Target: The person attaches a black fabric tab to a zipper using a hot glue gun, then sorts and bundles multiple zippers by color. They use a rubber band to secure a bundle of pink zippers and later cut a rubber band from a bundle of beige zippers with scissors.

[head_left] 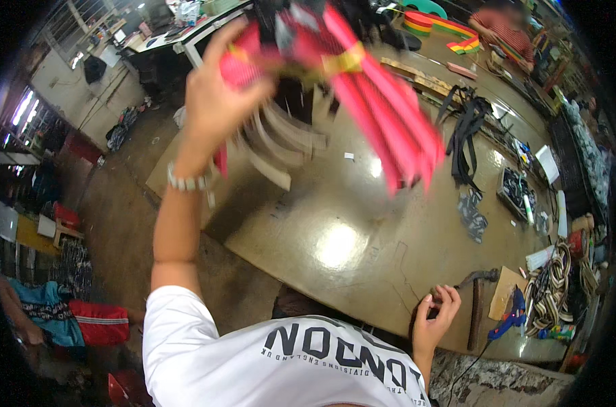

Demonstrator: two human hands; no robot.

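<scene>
My left hand (pixel 220 102), raised over the far left of the table, is closed on a bundle of pink straps (pixel 382 108). Yellow bands (pixel 344 61) wrap the bundle, and its long ends fan down to the right, blurred by motion. Pale curved strips (pixel 274 146) hang or lie just below that hand; which one, I cannot tell. My right hand (pixel 438 315) rests low at the table's near edge, its fingers loosely bent and apart, with nothing visible in them. Close to its right lies a hammer (pixel 476 305) with a dark head.
The shiny brown table (pixel 301 237) bears black straps (pixel 464 136), a tray of small parts (pixel 516 193), coiled cords (pixel 552 285) and a blue-handled tool (pixel 511 315). A striped red, yellow and green roll (pixel 416 24) sits far back, near a seated person (pixel 508 34). Another person (pixel 70 315) is at left.
</scene>
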